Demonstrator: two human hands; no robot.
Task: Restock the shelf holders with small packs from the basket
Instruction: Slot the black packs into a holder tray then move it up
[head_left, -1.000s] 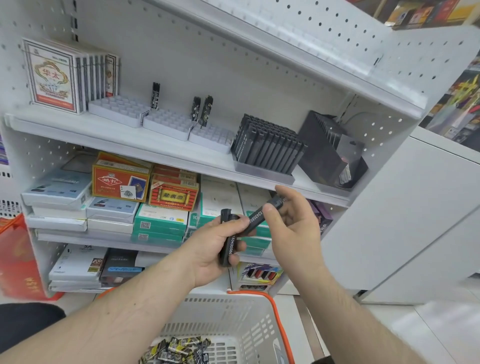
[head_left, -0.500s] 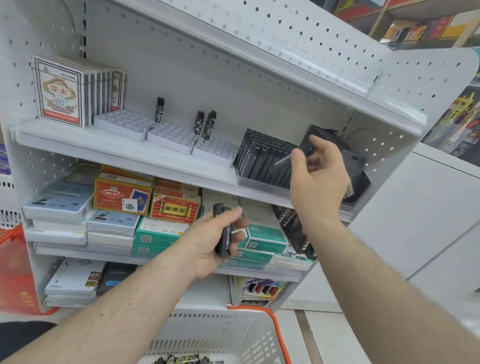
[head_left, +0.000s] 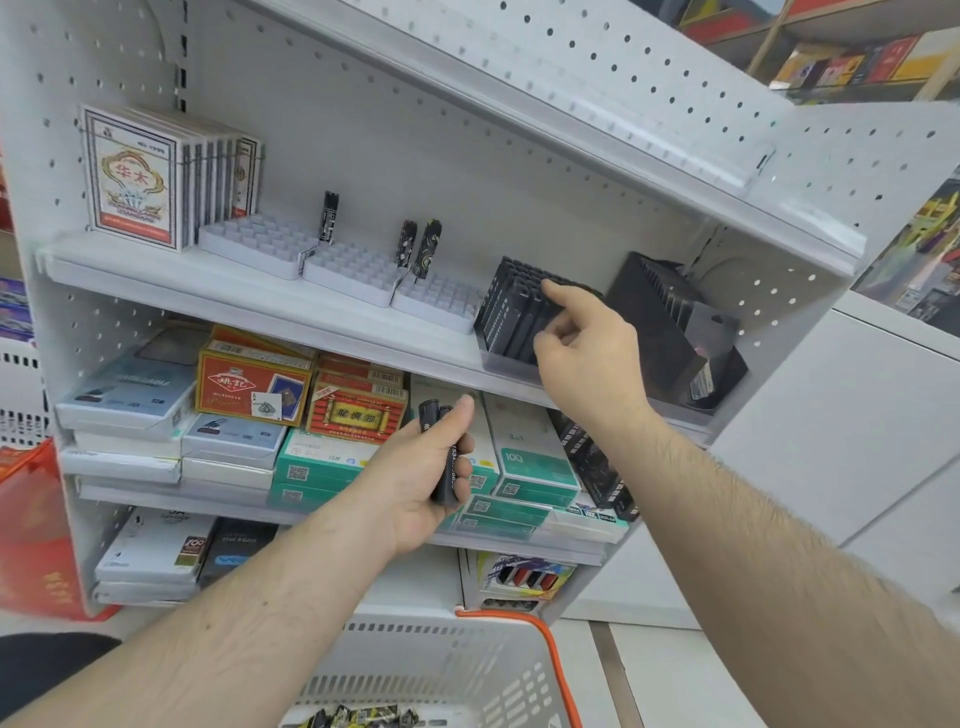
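Two slim black packs (head_left: 442, 457) stand upright in my left hand (head_left: 423, 475), my fingers curled round them and my thumb laid along the top one, the forearm rising from the lower left and stopping in front of the middle shelf. My right hand (head_left: 589, 345) reaches higher, wrist bent up, forefinger stretched out and resting on the top of the black packs in the dark holder (head_left: 511, 312) near the right end of the upper shelf (head_left: 208, 283); the other fingers are loosely bent against the front of that row, and I cannot tell whether they pinch a pack. Beside it towards the shelf's right corner sits a second dark holder (head_left: 670, 322), tilted. Left of them three white holders (head_left: 257, 249) line the shelf's front edge, with a few patterned packs (head_left: 329, 215) standing in them. A white basket (head_left: 441, 670) with an orange handle sits below my arms, more small packs (head_left: 358, 717) lying in its bottom
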